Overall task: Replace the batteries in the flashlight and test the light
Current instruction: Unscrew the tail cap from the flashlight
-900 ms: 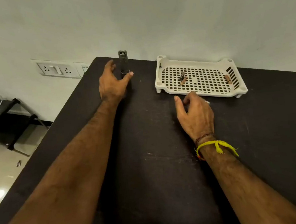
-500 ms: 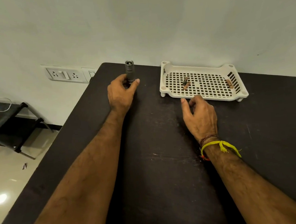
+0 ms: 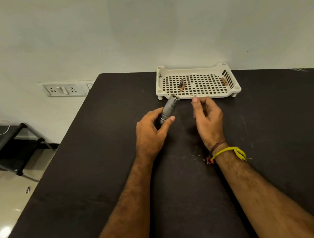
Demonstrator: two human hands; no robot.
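My left hand (image 3: pixel 150 133) grips a small grey metal flashlight (image 3: pixel 169 107) by its lower end, tilted with its head pointing up and right, above the black table (image 3: pixel 102 162). My right hand (image 3: pixel 208 117) hovers just right of it, fingers loosely curled and holding nothing. A cream perforated tray (image 3: pixel 198 95) sits at the table's far edge. Inside it lie batteries: a dark and copper pair (image 3: pixel 181 85) at the left and a copper one (image 3: pixel 224 81) at the right.
A white wall stands right behind the table, with a socket and switch panel (image 3: pixel 64 88) at left. A low black stand (image 3: pixel 11 144) holding a small container and white cable sits on the floor to the left.
My left hand closed on the upright flashlight at the table's far edge, lifted it and carried it right toward the middle, tilted. My right hand rose off the table toward it.
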